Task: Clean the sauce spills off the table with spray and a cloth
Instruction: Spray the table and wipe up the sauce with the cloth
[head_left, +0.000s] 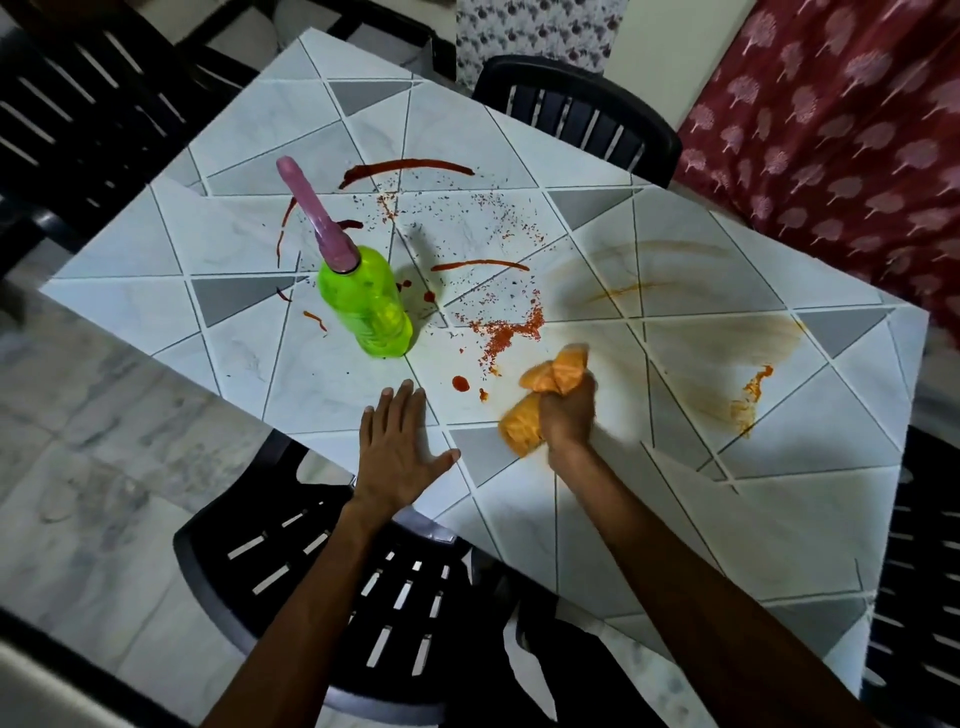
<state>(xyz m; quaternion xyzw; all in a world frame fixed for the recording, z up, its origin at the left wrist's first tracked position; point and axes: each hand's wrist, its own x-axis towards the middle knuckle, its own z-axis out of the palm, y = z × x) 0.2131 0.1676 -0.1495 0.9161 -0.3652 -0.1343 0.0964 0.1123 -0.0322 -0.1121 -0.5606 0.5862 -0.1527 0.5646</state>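
Note:
A table with a grey and white triangle pattern carries red sauce streaks, drops and scattered red flakes across its middle. Smeared orange marks lie to the right. My right hand is closed around a bunched orange cloth, pressed on the table just below the flakes. My left hand rests flat on the near table edge, fingers spread, holding nothing. A green spray bottle with a pink nozzle stands left of the spills.
Black plastic chairs surround the table: one under my arms, one at the far side, one at the left, one at the right edge. A red patterned curtain hangs at the right.

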